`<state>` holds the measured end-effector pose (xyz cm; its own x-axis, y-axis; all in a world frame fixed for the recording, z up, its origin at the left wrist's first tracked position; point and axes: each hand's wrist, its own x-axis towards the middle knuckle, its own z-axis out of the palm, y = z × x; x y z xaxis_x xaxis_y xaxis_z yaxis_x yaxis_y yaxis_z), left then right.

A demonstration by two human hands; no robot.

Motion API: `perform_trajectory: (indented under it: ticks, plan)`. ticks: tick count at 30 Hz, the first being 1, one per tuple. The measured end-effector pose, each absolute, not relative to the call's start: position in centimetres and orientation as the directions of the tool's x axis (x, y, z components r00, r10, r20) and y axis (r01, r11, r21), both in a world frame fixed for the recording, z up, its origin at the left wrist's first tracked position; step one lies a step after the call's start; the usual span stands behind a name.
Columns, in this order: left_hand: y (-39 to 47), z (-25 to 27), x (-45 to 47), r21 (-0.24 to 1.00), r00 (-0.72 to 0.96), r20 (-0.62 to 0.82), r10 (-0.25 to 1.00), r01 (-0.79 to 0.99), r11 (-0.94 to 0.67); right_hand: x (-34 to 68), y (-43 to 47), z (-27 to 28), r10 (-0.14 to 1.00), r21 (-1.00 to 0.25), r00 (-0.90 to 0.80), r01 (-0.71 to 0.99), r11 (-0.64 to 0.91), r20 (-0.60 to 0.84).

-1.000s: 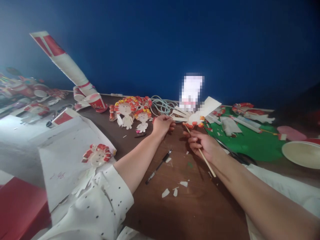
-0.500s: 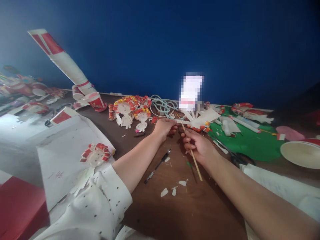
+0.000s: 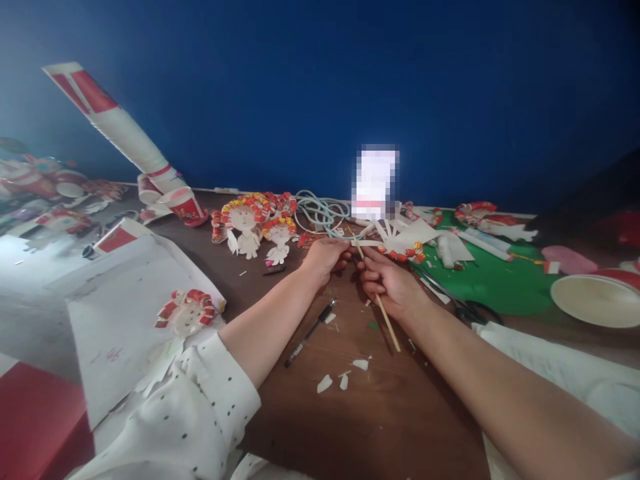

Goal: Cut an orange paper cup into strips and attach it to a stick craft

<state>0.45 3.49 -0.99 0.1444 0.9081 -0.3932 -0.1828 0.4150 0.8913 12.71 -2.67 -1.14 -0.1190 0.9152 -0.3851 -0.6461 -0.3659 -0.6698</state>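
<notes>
My left hand (image 3: 326, 259) is closed, its fingertips pinching the end of a narrow white paper strip (image 3: 367, 243). A thin wooden stick (image 3: 387, 321) lies in the closed fingers of my right hand (image 3: 387, 281), its upper end crossing the strip close to the left fingertips. The strip runs right to a white paper cutout (image 3: 416, 235), which has several fanned strips and a red and orange curled edge. Below the hands, a black pen (image 3: 311, 333) rests on the brown table (image 3: 365, 427) beside small paper scraps (image 3: 325, 383).
Paper figures with red and yellow curls (image 3: 245, 223) stand behind on the left, near a coiled pale cord (image 3: 320, 212). A lit, blurred screen (image 3: 375, 183) stands at the back. Rightward are green paper (image 3: 510, 287), black-handled scissors (image 3: 473, 310) and a white bowl (image 3: 597, 300).
The whole view has shifted slightly, so things sit a little further left. Both hands keep their holds on the strip and the stick, with little other movement.
</notes>
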Motion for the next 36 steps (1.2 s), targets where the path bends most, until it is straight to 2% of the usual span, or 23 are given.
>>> perform_trajectory:
  ticks: [11, 27, 36]
  plan:
    - [3.7, -1.13, 0.01, 0.85, 0.237, -0.414, 0.879, -0.244, 0.467, 12.87, -3.03, -1.19, 0.931, -0.784, -0.022, -0.531, -0.321, -0.365]
    - [3.41, -0.97, 0.12, 0.801, 0.311, -0.422, 0.851, -0.313, 0.511, 13.43, -3.31, -1.06, 0.939, -0.809, -0.076, -0.487, -0.329, -0.336]
    - [3.03, -1.05, 0.63, 0.792, 0.318, -0.385, 0.866, -0.368, 0.487, 13.32, -3.41, -0.68, 0.937, -0.773, -0.092, -0.542, -0.331, -0.337]
